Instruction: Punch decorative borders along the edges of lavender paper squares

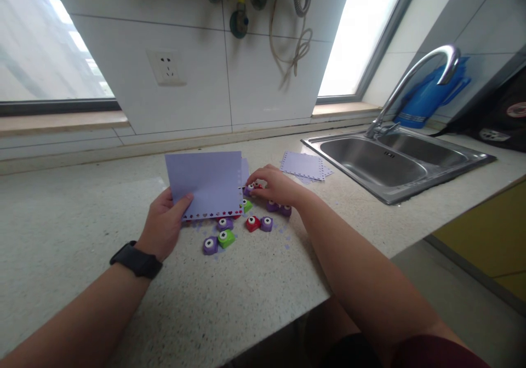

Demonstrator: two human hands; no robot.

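Note:
My left hand (164,222) grips a lavender sheet of paper (205,181) by its lower left corner, thumb on top. Small cut-out shapes, hearts and stars among them, run along the sheet's lower edge, and a few show at its right edge. At that right edge my right hand (279,186) has its fingers closed around a purple craft punch (249,190), partly hidden by the fingers. Below the sheet lie more punches: a red punch (252,224), a purple punch (267,224), a green punch (226,238) and several others. Two purple punches (279,207) sit under my right wrist.
Punched lavender sheets (303,165) lie stacked behind my right hand. Tiny paper bits are scattered on the speckled counter (263,286). To the right is a steel double sink (370,162) with a curved faucet (411,77), and a blue pitcher (427,96) stands behind it.

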